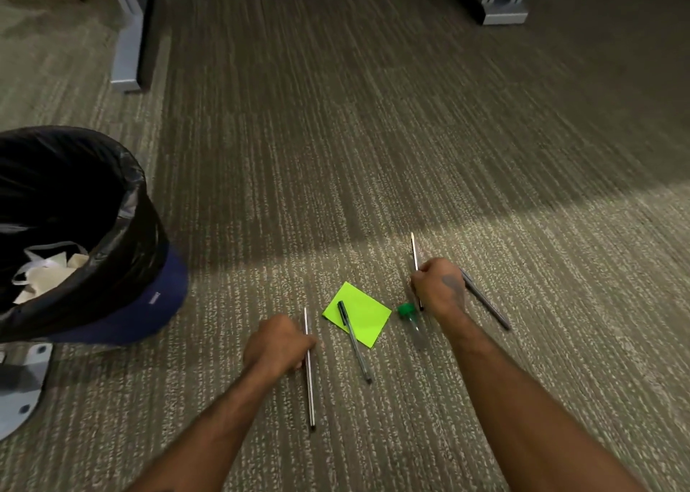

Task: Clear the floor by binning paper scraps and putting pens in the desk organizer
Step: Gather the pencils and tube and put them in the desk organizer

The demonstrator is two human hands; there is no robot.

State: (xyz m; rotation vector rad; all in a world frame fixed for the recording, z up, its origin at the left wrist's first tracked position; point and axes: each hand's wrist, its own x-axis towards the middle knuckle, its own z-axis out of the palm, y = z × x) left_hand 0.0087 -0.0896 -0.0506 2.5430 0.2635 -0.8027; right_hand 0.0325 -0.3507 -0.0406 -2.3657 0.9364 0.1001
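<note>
Left hand [278, 342]: curled down on the carpet [373, 137], fingers closed around a thin white pen [308, 372] lying lengthwise.
Right hand [440, 286]: closed on another white pen [414, 252], tip pointing away.
Green sticky note [364, 314]: flat between both hands, a black-capped pen [353, 340] lying across it.
Green-capped tube [410, 321]: just beside the right wrist.
Grey pen [485, 299]: right of that hand.
Bin [123, 230]: black-lined, far left, paper scraps [44, 271] inside.
</note>
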